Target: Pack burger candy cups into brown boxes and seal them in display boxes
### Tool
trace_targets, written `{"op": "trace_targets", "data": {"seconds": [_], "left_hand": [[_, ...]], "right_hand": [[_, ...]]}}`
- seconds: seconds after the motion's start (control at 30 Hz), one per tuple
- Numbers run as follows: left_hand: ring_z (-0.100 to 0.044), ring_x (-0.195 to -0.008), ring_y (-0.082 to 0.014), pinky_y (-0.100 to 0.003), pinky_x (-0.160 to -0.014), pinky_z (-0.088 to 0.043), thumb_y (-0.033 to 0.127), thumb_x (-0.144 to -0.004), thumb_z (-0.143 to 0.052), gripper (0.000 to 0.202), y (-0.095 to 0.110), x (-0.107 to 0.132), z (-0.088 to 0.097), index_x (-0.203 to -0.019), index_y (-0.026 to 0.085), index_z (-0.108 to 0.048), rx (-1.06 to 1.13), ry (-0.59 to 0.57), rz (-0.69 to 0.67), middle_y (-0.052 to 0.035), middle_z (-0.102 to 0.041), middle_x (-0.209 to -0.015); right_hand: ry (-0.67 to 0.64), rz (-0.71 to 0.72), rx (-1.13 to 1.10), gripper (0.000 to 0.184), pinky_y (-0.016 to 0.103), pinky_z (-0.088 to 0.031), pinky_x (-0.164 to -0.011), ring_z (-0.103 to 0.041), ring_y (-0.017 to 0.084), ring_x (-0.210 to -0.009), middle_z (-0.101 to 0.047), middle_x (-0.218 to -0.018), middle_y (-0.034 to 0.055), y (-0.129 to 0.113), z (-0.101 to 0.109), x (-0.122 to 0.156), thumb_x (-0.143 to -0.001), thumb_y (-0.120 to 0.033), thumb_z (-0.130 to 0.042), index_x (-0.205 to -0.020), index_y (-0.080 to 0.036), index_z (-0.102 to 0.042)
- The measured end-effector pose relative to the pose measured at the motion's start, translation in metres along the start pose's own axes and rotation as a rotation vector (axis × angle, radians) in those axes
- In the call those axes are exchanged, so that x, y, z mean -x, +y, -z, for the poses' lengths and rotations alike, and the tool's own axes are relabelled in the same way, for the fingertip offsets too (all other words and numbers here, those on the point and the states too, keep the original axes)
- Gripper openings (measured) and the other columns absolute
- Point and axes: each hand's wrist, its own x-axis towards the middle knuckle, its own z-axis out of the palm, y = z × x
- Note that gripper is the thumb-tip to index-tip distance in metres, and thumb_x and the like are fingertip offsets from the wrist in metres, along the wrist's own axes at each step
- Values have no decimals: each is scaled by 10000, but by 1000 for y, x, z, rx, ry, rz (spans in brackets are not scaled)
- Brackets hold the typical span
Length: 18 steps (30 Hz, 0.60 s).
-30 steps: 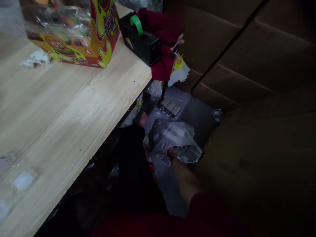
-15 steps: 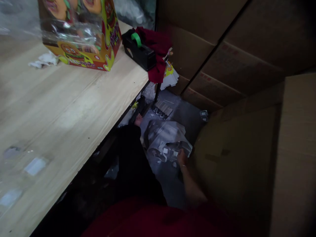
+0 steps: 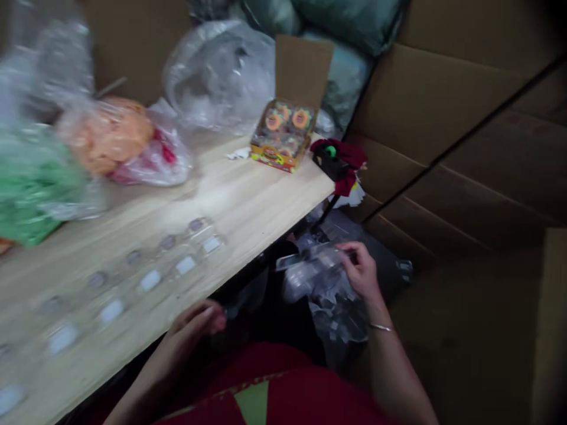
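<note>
Clear plastic clamshell packs [image 3: 312, 271] hang from my right hand [image 3: 361, 268], which is closed on their upper right edge. Below it a clear plastic bag [image 3: 339, 321] with more clear plastic pieces stands low, beside my dark-clothed leg. My left hand [image 3: 199, 319] is at the table's front edge, its fingers loosely bent and apart from the packs. It is a little blurred, and nothing shows in it. On the wooden table [image 3: 248, 203] several similar clear clamshells [image 3: 150, 280] lie in a row, each with a white rectangle and a greyish round spot.
At the table's far right stand an open display box [image 3: 274, 156] of burger-shaped sweets and a black tape dispenser [image 3: 330, 162] by a dark red cloth [image 3: 349, 154]. Bags of green [image 3: 31, 183] and orange pieces [image 3: 108, 136] lie at left. Stacked cartons [image 3: 487, 153] wall the right.
My right hand has come up from the plastic bag on the floor with clear packs in it. My left hand has come into view at the table edge. The view has swung left and up.
</note>
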Motion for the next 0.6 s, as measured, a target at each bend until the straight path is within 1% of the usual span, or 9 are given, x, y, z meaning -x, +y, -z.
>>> {"op": "trace_targets", "data": {"seconds": [0.07, 0.13, 0.17, 0.23, 0.27, 0.33, 0.43, 0.5, 0.6], "left_hand": [[-626, -1122, -311, -436, -960, -513, 564, -669, -799, 633, 13, 2, 8, -1191, 243, -641, 20, -97, -113, -87, -685, -1181], [-573, -1215, -325, -440, -1021, -461, 471, -591, -860, 855, 22, -3, 12, -1349, 244, -538, -19, -204, -203, -122, -608, -1340], [-564, -1224, -326, -437, -1009, -461, 425, -589, -860, 931, 24, -8, 14, -1414, 235, -472, -34, -252, -209, -140, -580, -1373], [-604, -1141, -309, -401, -920, -494, 370, -620, -813, 947, 22, -15, 18, -1456, 192, -406, 2, -320, -165, -152, -621, -1298], [-627, -1069, -290, -372, -863, -505, 347, -637, -775, 902, 19, -18, 21, -1442, 168, -412, 46, -332, -144, -139, -655, -1222], [-639, -958, -244, -318, -785, -498, 284, -658, -694, 747, 14, -24, 26, -1362, 142, -486, 123, -294, -144, -96, -687, -1108], [-621, -918, -196, -262, -762, -478, 144, -623, -610, 573, 21, -43, 33, -1196, 153, -602, 187, -144, -231, -46, -692, -1035], [-619, -841, -169, -237, -712, -469, 77, -586, -582, 531, 37, -71, 32, -1108, 165, -630, 261, -67, -230, -20, -692, -936], [-588, -644, -140, -226, -581, -440, 63, -610, -610, 401, 68, -128, 21, -1000, 156, -624, 341, -36, -146, 1, -649, -741]], "right_hand": [[-227, 92, -57, 105, 278, -483, -735, -625, 189, -846, -678, -939, 44, -53, -40, -27, -887, -236, -571, -983, -221, -609], [-422, 175, -76, 120, 258, -463, -695, -605, 170, -794, -658, -893, 22, -95, -79, -43, -863, -178, -566, -970, -215, -608], [-501, 217, -87, 137, 253, -456, -690, -598, 164, -780, -651, -883, 16, -112, -98, -48, -849, -148, -563, -962, -210, -609], [-606, 303, -112, 177, 255, -455, -720, -599, 160, -800, -653, -896, 17, -135, -133, -54, -827, -95, -558, -955, -200, -620], [-636, 344, -126, 196, 260, -458, -747, -605, 163, -827, -660, -915, 22, -143, -149, -57, -822, -76, -559, -960, -196, -630], [-667, 417, -147, 230, 274, -465, -803, -617, 172, -889, -677, -968, 36, -154, -177, -69, -826, -67, -576, -1006, -190, -652], [-682, 516, -128, 267, 299, -473, -867, -630, 189, -961, -696, -1045, 59, -164, -210, -104, -855, -123, -620, -1111, -184, -666], [-670, 552, -75, 303, 307, -481, -883, -639, 191, -977, -699, -1104, 67, -163, -227, -137, -869, -151, -623, -1167, -188, -660], [-577, 520, 23, 324, 318, -488, -909, -639, 192, -1001, -677, -1181, 78, -147, -242, -188, -884, -165, -608, -1205, -187, -644]]}}
